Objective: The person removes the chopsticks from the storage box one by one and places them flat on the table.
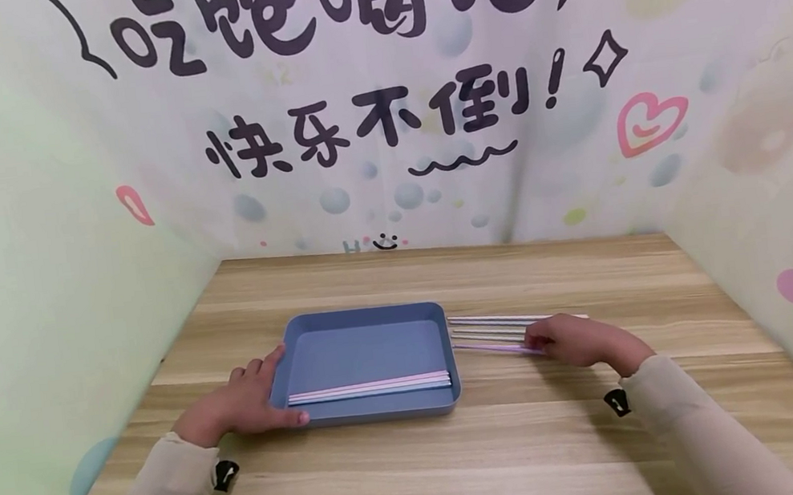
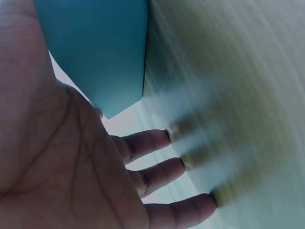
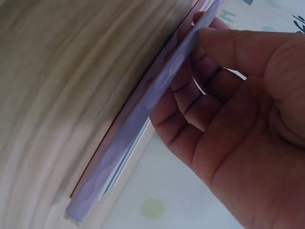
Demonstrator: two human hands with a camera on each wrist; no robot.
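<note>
A blue rectangular tray (image 1: 367, 347) lies on the table, with several pink, white and pale blue chopsticks (image 1: 368, 388) along its near side. My left hand (image 1: 253, 400) rests at the tray's left side, thumb at the near left corner. In the left wrist view its fingers (image 2: 152, 140) extend past the tray (image 2: 105, 57), tips at the table. Right of the tray, my right hand (image 1: 580, 339) pinches a purple chopstick (image 1: 490, 347) between thumb and fingers. In the right wrist view, the purple chopstick (image 3: 138, 119) slants across, close above other chopsticks that it partly hides.
More light-coloured chopsticks (image 1: 498, 320) lie side by side just behind the purple one, their left ends near the tray's right rim. The wood-grain table (image 1: 420, 471) is bounded by a printed backdrop (image 1: 363, 203) behind and pale walls (image 1: 757, 161) at both sides.
</note>
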